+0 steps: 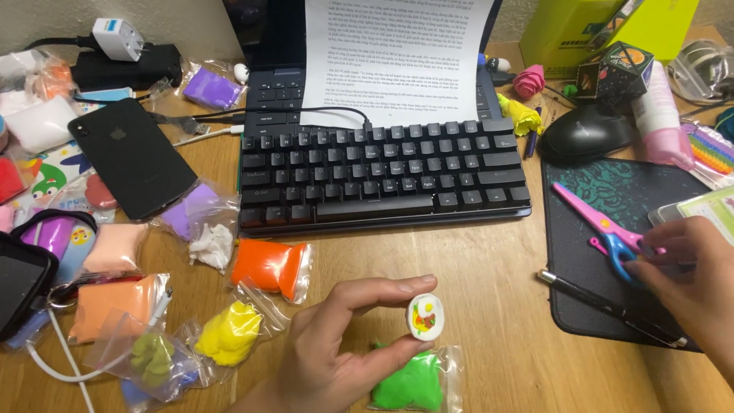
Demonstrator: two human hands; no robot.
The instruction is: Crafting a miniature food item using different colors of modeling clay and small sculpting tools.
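- Left hand [321,359] is pinching a small white clay disc [426,316] between thumb and forefinger, held face-up above the worktop's [474,260] near edge, just above a green clay bag [409,385].
- The disc is carrying tiny coloured bits on top; a light edge grip is looking best, pads off the decorated face.
- Right hand [684,279] is partly curled, fingertips touching the blue handles of the scissors [604,226], not yet through the loops.
- The scissors are lying on the dark mat [612,191] near the worktop's right edge, a black pen [612,306] just beside them; lifting the scissors clear of the pen seems wise.
- Orange [271,266] and yellow [229,333] clay bags are sitting left of the left hand, in front of the keyboard [382,172].
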